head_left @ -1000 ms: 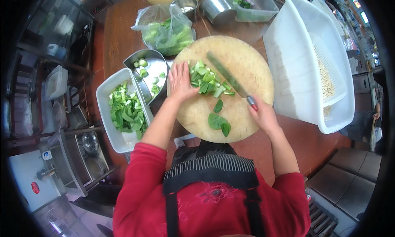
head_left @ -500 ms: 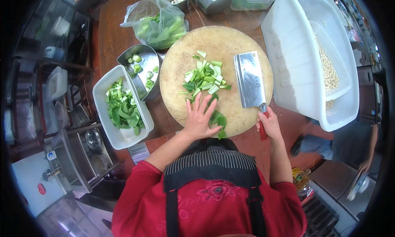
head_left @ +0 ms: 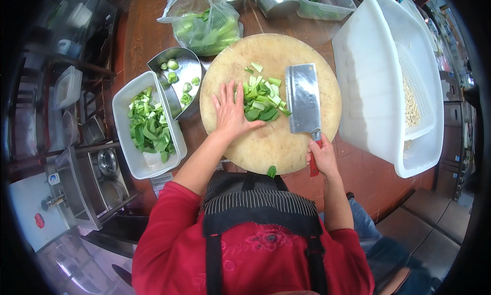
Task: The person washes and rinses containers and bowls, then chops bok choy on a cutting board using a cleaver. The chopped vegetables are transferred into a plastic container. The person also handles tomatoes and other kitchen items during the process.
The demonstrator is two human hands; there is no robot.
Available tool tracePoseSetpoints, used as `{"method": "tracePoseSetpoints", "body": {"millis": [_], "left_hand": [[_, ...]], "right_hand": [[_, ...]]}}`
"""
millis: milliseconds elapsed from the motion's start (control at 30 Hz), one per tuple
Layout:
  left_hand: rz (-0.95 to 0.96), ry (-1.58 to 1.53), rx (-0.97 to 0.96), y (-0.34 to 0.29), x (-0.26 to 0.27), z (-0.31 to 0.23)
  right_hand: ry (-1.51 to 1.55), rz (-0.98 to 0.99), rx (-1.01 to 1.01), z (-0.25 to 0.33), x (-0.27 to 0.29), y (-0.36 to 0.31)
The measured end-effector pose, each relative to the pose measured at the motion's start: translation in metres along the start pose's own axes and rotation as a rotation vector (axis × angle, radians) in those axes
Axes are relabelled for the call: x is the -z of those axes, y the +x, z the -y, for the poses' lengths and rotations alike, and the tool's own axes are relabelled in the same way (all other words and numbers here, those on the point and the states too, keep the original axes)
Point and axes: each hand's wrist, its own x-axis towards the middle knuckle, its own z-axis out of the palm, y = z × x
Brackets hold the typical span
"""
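Note:
A heap of chopped leafy greens (head_left: pixel 262 98) lies in the middle of a round wooden chopping board (head_left: pixel 307 154). Against the heap's left side rests my left hand (head_left: pixel 231 111), fingers spread and thumb along its near edge. My right hand (head_left: pixel 323 154) is wrapped round the red handle of a cleaver (head_left: pixel 304 98). Its broad blade lies over the board, just right of the pile. One loose green leaf (head_left: pixel 271 171) sits at the board's near edge.
Left of the board stand a white tub (head_left: pixel 180 141) of cut greens and a metal container (head_left: pixel 192 64) with stem ends. A plastic bag (head_left: pixel 204 26) of greens lies behind. A large white bin (head_left: pixel 363 85) stands at the right. Another person's leg (head_left: pixel 363 218) is behind my right arm.
My left hand has moved up and left to the heap's side, and the loose leaves are gathered into it. The cleaver has shifted slightly left. The other person has come nearer behind me.

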Motion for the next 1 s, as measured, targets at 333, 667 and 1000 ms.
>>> {"method": "tracePoseSetpoints", "body": {"millis": [333,667,1000], "left_hand": [[-0.342,-0.421,-0.208,0.047,-0.027,-0.011],[-0.661,-0.509,-0.022,-0.004,0.060,0.059],[-0.137,0.338,0.716,-0.115,0.146,0.210]], "right_hand": [[-0.072,0.165,0.008,0.004,-0.074,0.014],[-0.163,0.364,0.064,0.050,-0.178,-0.030],[-0.677,0.340,0.608,0.036,-0.290,-0.038]]}}
